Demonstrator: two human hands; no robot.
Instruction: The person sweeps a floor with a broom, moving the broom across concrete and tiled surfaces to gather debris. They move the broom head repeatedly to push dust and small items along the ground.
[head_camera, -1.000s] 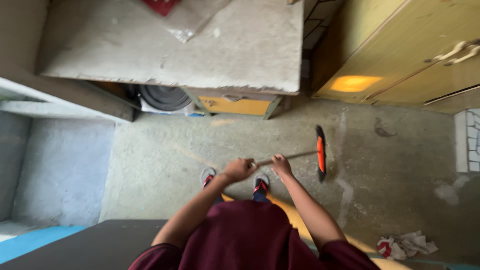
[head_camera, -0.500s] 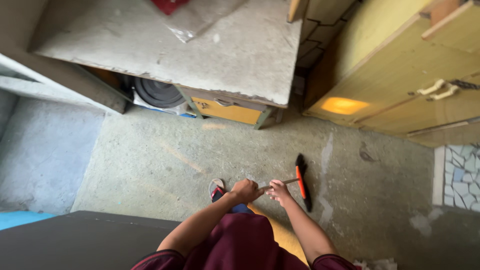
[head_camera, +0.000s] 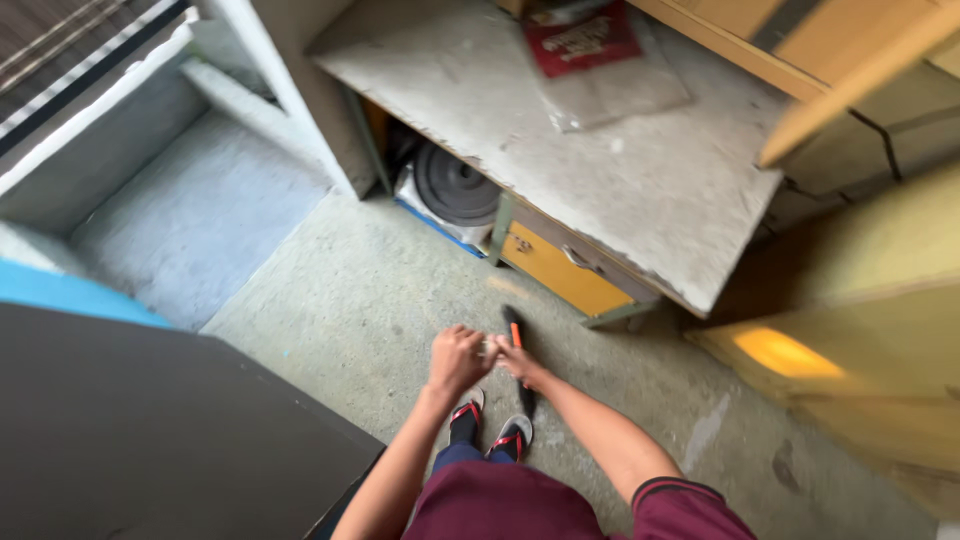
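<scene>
Gripping a thin handle w/ both hands, the person stands over a bare concrete floor (head_camera: 330, 300), left hand (head_camera: 457, 360) and right hand (head_camera: 515, 362) closed close together at about waist level, nearly touching. It looks like a broom (head_camera: 517, 345): black head w/ an orange strip, lying low by the floor just ahead of the right hand and just beyond the feet in red-strapped sandals (head_camera: 512, 437). The shaft betw. the hands is mostly hidden, so exact finger wrap can't be told. Judged from its build, the broom is prob. light, w/ a stiff shaft and softer bristles, not fragile; a smooth stick may twist in the palms, so a two-handed hold on the shaft, hands a bit spread, gives better control than both bunched up. Ahead stands a dusty grey worktop (head_camera: 640, 190) w/ a yellow drawer (head_camera: 565, 272) under its edge and a dark round disc (head_camera: 455, 185) stored beneath, both well apart from the hands.
</scene>
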